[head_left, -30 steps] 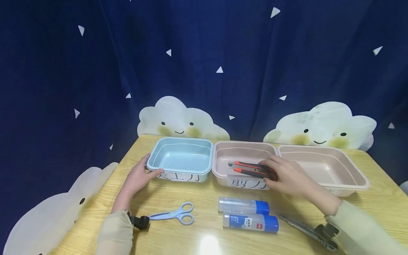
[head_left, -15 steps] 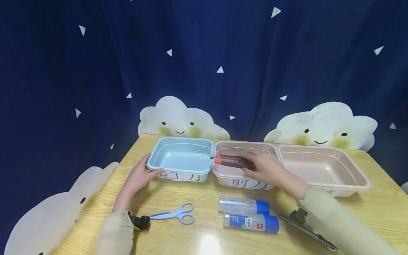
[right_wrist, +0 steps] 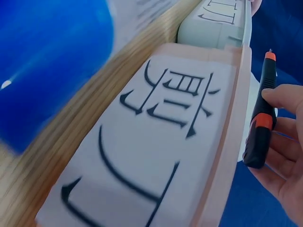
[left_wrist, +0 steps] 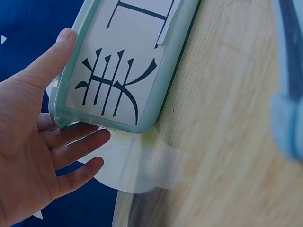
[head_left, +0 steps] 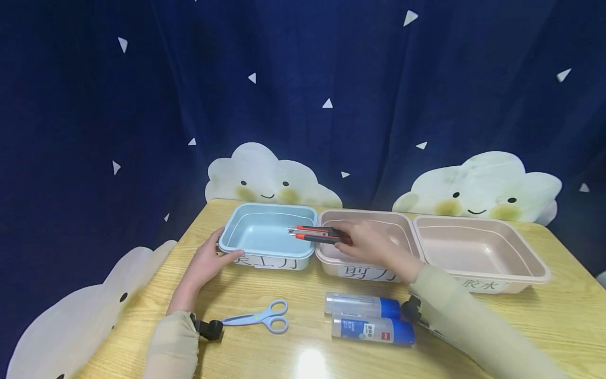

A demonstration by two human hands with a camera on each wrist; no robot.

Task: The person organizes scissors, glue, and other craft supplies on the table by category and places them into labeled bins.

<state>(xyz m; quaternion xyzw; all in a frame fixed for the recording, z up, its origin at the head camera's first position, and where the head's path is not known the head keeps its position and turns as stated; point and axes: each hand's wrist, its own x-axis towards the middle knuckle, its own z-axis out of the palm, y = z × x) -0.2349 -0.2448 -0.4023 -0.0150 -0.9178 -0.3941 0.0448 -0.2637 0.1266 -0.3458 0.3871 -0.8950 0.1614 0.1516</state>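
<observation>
Currently, head view: right hand point(head_left: 369, 242) grips the black-and-red cutter point(head_left: 314, 235) by its rear end, long axis near level and crosswise, nose pointing left over the blue bin's point(head_left: 255, 238) right rim; left hand point(head_left: 206, 262) at that bin's left front corner. Left wrist: thumb on the bin's rim, other fingers loosely spread past its end. Right wrist: cutter between thumb and fingers, nose up-frame, toward the blue bin's end.

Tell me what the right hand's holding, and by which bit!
A black-and-red utility knife: the right hand grips its handle, not the blade end.
</observation>
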